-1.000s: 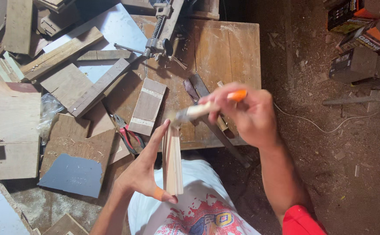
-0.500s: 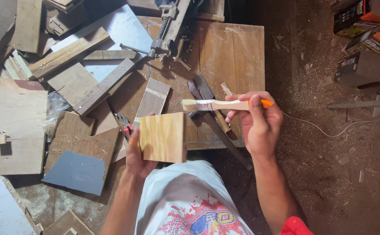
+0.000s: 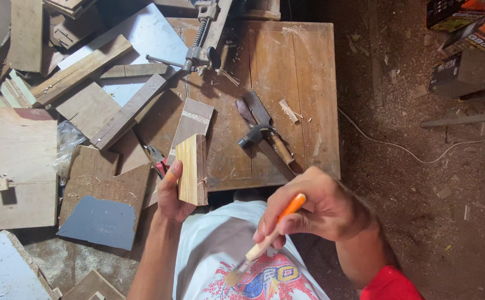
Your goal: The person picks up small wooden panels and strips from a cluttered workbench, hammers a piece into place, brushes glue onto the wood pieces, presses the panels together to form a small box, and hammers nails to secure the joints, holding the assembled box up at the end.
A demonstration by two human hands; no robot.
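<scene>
My left hand [image 3: 171, 194] grips a small pale wooden block [image 3: 192, 169], held upright in front of my chest above the edge of a low wooden table [image 3: 303, 72]. My right hand [image 3: 323, 208] holds a paintbrush [image 3: 267, 241] with an orange-tipped wooden handle; its bristles point down toward my white printed shirt. The brush is apart from the block, to its right and lower.
A hammer [image 3: 264, 139] and a flat blade lie on the table. A metal clamp [image 3: 206, 39] stands at the table's far edge. Scrap boards and offcuts [image 3: 86, 105] cover the ground at left. A white cable [image 3: 398, 147] crosses the sawdust floor; boxes sit top right.
The right hand swung the brush from level above the block down toward my chest. The left hand turned the block from broad face up to narrower, edge-on.
</scene>
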